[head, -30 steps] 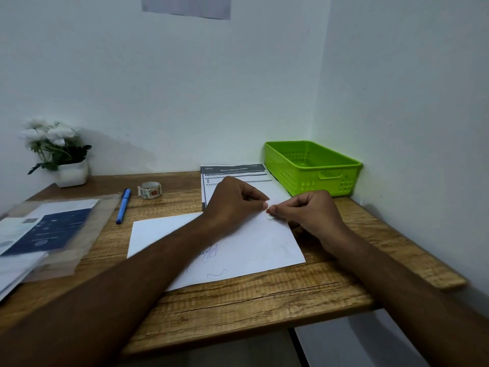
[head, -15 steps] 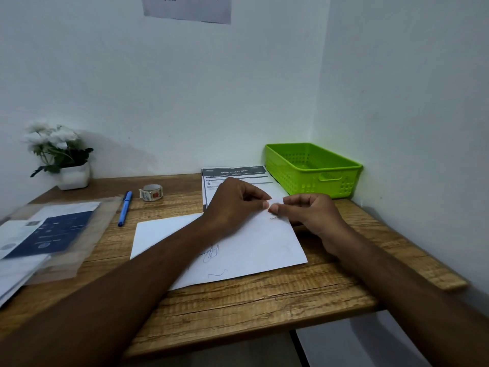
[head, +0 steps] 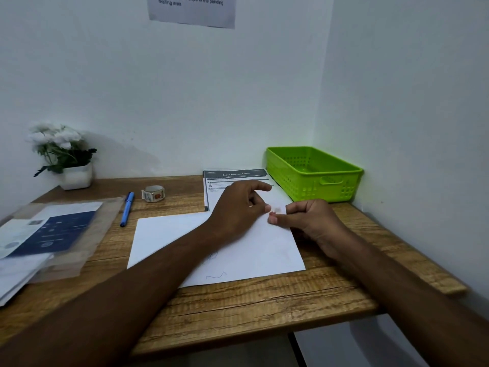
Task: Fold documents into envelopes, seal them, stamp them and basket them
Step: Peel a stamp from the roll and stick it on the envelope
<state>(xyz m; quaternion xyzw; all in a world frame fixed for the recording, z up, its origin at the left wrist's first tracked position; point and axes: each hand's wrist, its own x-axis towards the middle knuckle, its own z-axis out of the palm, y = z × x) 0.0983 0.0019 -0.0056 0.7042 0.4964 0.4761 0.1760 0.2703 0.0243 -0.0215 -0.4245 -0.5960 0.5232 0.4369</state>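
Here the right hand [head: 309,221] pinches the tiny stamp [head: 277,210], probably light and flimsy, by its edge over the envelope [head: 238,250], the left hand [head: 238,207] open beside.

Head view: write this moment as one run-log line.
step: stamping | right hand: pinches stamp-like piece at envelope corner | left hand: index extended | basket: by wall
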